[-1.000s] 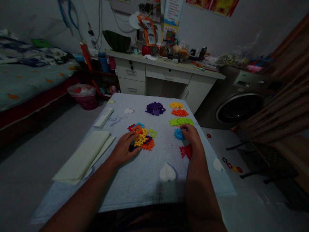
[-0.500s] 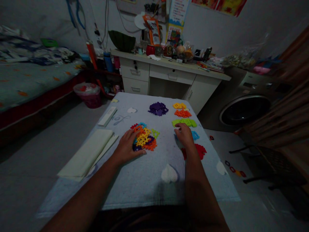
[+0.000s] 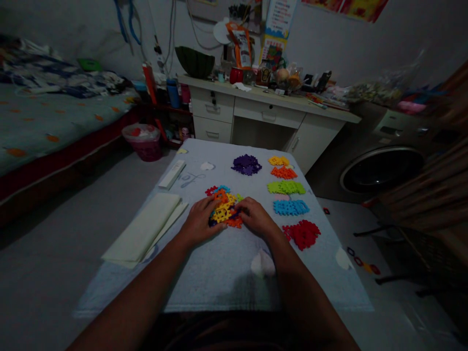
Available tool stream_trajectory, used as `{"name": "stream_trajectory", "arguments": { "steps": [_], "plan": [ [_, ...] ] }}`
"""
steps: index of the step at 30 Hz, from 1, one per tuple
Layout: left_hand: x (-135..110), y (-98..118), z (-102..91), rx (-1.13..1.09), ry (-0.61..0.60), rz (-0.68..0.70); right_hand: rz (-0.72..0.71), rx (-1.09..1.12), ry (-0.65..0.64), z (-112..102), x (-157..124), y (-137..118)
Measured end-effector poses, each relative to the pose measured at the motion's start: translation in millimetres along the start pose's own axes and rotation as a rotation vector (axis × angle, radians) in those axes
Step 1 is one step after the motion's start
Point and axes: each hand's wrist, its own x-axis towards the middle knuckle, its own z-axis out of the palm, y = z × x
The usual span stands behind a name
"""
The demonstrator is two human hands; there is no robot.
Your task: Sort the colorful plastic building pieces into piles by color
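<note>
A mixed heap of coloured plastic interlocking pieces (image 3: 224,207) lies in the middle of a table covered by a light blue cloth (image 3: 219,273). My left hand (image 3: 199,223) rests against the heap's left side with fingers curled over its edge. My right hand (image 3: 256,218) touches the heap's right side, fingers bent onto the pieces. To the right lie sorted piles: purple (image 3: 246,165), yellow (image 3: 278,160), orange (image 3: 283,172), green (image 3: 285,187), blue (image 3: 291,207) and red (image 3: 302,234).
A folded pale cloth (image 3: 144,229) and a white flat box (image 3: 171,174) lie on the table's left. Beyond stand a cluttered desk (image 3: 266,105), a washing machine (image 3: 383,165) at right, a bed (image 3: 44,122) at left and a pink bin (image 3: 143,141). Loose pieces (image 3: 360,261) lie on the floor.
My right hand has left the blue pile and moved left onto the mixed heap. The left hand stays at the heap. The view has drifted, shifting everything right.
</note>
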Motion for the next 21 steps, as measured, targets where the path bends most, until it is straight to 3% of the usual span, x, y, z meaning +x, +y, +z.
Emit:
{"name": "stream_trajectory", "arguments": {
  "steps": [5,21],
  "plan": [
    [0.7,-1.7,1.7,0.000,0.018,-0.002,0.035,0.076,0.075,-2.1,-0.1,7.1],
    [5.8,-4.8,-2.3,-0.077,0.087,0.024,0.225,0.248,0.485,-2.6,3.3,23.7]
  ]
}}
